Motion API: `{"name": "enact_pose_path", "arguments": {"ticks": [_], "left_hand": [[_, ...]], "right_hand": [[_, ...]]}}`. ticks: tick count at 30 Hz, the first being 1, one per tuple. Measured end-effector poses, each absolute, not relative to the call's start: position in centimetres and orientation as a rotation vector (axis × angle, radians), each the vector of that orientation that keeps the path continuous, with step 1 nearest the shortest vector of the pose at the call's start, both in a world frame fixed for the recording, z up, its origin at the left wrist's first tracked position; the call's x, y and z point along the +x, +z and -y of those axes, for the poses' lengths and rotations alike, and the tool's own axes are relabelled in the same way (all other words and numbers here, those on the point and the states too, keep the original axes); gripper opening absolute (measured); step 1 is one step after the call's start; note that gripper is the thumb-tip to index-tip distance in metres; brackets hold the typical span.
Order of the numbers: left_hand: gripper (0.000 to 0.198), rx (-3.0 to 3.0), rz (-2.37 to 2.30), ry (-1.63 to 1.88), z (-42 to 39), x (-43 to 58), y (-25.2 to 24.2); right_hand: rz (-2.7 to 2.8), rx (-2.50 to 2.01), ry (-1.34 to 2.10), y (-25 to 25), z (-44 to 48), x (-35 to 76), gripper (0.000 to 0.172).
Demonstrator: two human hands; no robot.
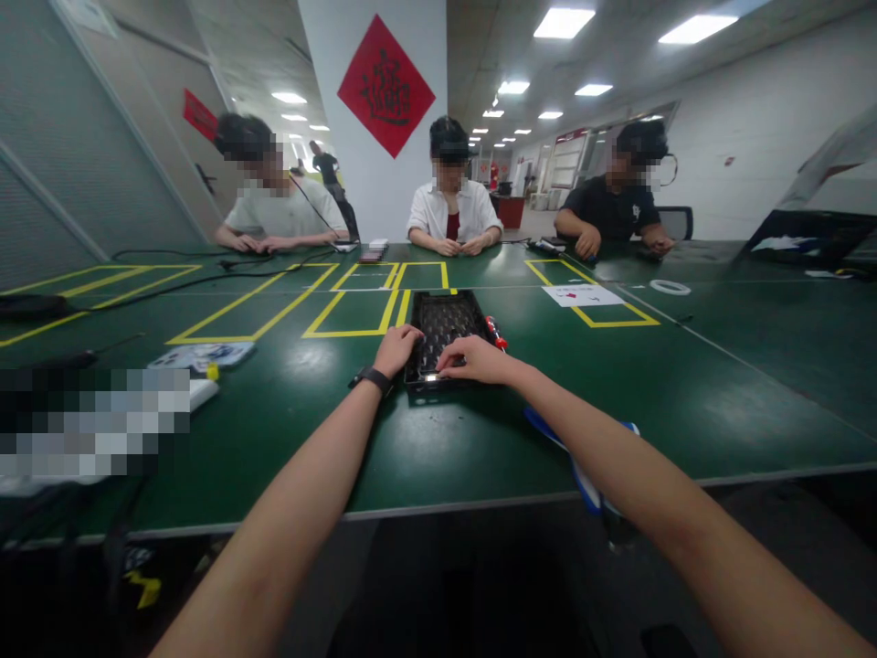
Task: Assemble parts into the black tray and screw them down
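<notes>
A black compartmented tray [445, 320] lies on the green table [685, 384] straight ahead of me. My left hand [396, 351], with a black watch on the wrist, grips the tray's near left edge with curled fingers. My right hand [474, 359] rests on the tray's near edge, its fingers curled down towards a small shiny piece [430, 376] at the front rim. A red-handled tool [496, 334] lies against the tray's right side.
Yellow tape boxes [356, 313] mark the table. A blue and white object [582, 480] lies under my right forearm. Papers [198, 356] sit at left, a white sheet [582, 294] and tape ring [670, 287] at right. Three people sit across the table.
</notes>
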State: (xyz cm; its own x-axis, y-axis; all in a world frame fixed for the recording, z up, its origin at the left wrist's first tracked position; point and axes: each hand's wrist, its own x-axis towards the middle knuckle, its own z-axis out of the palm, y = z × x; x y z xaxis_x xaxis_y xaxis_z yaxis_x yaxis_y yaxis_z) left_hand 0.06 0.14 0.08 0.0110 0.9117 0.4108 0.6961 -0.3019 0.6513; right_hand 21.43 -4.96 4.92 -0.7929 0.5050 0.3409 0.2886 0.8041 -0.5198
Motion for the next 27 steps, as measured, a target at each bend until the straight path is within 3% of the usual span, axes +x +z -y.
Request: {"name": "enact_pose_path", "arguments": {"ticks": [27], "left_hand": [[0.032,2.033,-1.698,1.152,-0.4,-0.06,-0.12]], "right_hand": [[2.549,-0.631,0.648,5.07,5.22,21.1,0.021]]}}
